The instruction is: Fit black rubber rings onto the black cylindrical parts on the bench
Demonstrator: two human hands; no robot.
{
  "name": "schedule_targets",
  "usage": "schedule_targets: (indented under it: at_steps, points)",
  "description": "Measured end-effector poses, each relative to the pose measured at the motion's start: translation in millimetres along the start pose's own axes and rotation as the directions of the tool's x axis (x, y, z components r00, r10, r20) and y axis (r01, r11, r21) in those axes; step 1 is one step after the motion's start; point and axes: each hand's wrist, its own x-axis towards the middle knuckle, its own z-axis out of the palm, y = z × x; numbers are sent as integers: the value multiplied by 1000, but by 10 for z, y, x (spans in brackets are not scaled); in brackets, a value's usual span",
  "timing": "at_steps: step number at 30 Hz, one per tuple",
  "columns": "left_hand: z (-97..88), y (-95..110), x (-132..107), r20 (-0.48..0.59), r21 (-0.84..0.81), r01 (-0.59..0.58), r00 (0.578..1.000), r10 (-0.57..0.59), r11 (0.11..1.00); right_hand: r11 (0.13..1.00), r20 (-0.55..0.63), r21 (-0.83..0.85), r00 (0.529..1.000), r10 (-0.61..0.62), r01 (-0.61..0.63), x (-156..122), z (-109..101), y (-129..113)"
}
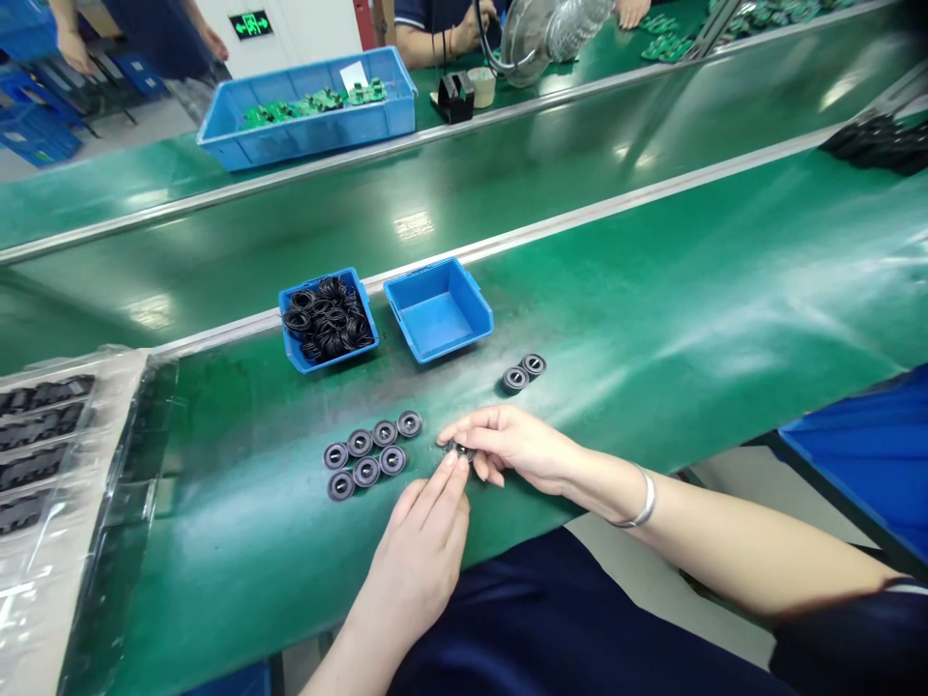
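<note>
your right fingers (479, 420) pinch a dark part (462, 449); left fingers (444, 477) touch it, grip unclear; round plastic discs (366, 472) lie just left.

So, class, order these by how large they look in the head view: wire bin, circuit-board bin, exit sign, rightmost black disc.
1. Circuit-board bin
2. Wire bin
3. Exit sign
4. Rightmost black disc

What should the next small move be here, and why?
I'd probably slide the dark piece, mostly covered, to the right end of the near row of round parts: the left hand and right hand touch it beside that spot, and that row has three while the far row has four.
</note>
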Motion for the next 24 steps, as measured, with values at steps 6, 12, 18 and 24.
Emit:
schedule_targets:
  at_steps: [6, 12, 18, 24]
  points:
    - [45, 82, -51, -29, -21, 26, 999, -26, 999, 975, -54, 189, 993, -104, 112, -168, 71, 191]
    - [38, 73, -59, -37, -65, 55, 998, -57, 996, 962, -87, 233, 988, -128, 145, -257, 154, 289]
    - [-19, 9, -55, 32, -48, 3, 999, -1, 999, 968, 6, 238, 996, -84, 80, -218, 88, 236]
    - [-4, 82, -38, 6, -48, 32, 999, -31, 998, 983, 66, 180, 998, 11, -23, -187, 61, 168]
